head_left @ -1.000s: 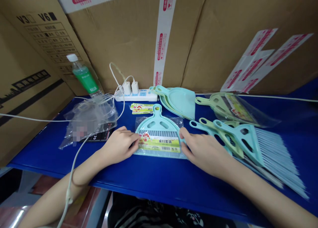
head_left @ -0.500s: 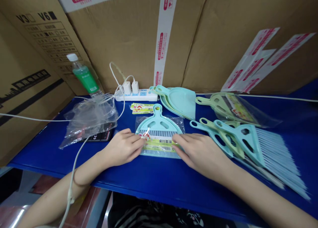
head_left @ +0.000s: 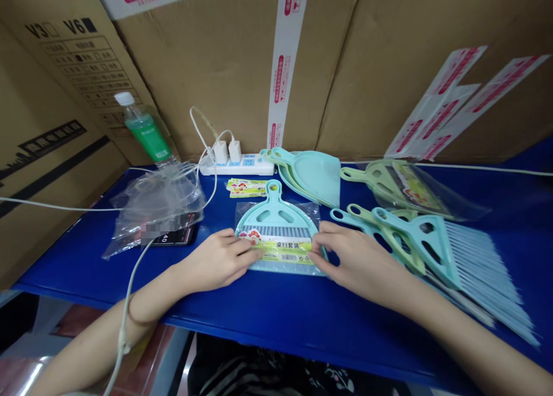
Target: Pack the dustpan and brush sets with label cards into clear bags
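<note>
A light blue hand broom (head_left: 273, 207) lies on a matching dustpan inside a clear plastic bag (head_left: 314, 213), directly in front of me. A printed label card (head_left: 280, 247) with red mushrooms lies across the bristles. My left hand (head_left: 224, 258) is closed at the left edge of this bagged set, with its fingertips over the label's end. At the opposite edge, my right hand (head_left: 349, 255) pinches the bag's side between thumb and fingers. The set rests flat on the blue table (head_left: 268, 309), handle pointing away from me.
Loose hand brooms (head_left: 436, 240) lie at right, below a bagged green set (head_left: 389, 183). Stacked dustpans (head_left: 317, 174) and spare labels (head_left: 246, 187) sit behind. At left are clear bags (head_left: 159, 197), a dark box (head_left: 181, 232), a bottle (head_left: 149, 134) and a power strip (head_left: 254, 166). Cardboard boxes (head_left: 224, 68) stand behind.
My right hand has shifted slightly right, from over the label's end to the bag's edge. More of the label shows and it looks flatter. My left fingers have moved only a little.
</note>
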Tool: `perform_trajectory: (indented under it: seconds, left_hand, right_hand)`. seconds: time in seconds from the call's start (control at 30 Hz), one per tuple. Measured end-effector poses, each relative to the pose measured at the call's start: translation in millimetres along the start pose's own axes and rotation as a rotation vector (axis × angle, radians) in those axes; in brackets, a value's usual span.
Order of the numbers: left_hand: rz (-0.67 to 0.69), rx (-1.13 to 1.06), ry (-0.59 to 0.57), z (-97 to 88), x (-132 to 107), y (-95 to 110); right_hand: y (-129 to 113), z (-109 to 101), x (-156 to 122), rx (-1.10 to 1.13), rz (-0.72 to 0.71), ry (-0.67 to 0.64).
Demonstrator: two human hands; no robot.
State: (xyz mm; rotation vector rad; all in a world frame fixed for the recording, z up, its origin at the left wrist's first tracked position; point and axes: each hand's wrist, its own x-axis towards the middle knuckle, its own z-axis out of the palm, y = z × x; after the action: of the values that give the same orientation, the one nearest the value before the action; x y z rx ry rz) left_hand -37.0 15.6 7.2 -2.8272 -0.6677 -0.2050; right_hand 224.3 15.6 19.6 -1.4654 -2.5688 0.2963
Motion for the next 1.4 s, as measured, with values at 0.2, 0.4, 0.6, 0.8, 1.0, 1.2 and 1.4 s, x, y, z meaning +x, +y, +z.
perform_trajectory:
  seconds: [0.2, 0.4, 0.6, 0.8, 1.0, 1.2, 1.4]
  left_hand:
    - [-0.001, -0.014, 0.005, 0.5, 0.1, -0.4]
    - [-0.009, -0.016, -0.010, 1.9, -0.4, -0.4]
    - [-0.027, -0.031, -0.031, 1.4, 0.4, 0.2]
    - [-0.034, -0.012, -0.072, 1.0, 1.1, 1.2]
    - [-0.044, -0.022, -0.074, 1.8, 1.5, 1.2]
    - [-0.042, -0.051, -0.073, 2.5, 2.4, 0.2]
    - [-0.045, -0.052, -0.080, 4.3, 1.1, 0.0]
  right_hand:
    - [0.2, -2.4, 1.3, -0.007, 0.054, -0.042]
    - [2.8, -1.5, 2.6, -0.028, 0.046, -0.029]
    - [0.2, 3.3, 4.1, -0.030, 0.092, -0.040]
    - [-1.5, 6.3, 5.0, -0.060, 0.108, -0.042]
    - [-1.8, 8.8, 6.2, -0.044, 0.104, -0.042]
    - [-2.4, 11.1, 7.0, -0.010, 0.072, -0.042]
    - [-2.7, 10.9, 9.2, 0.040, 0.083, -0.104]
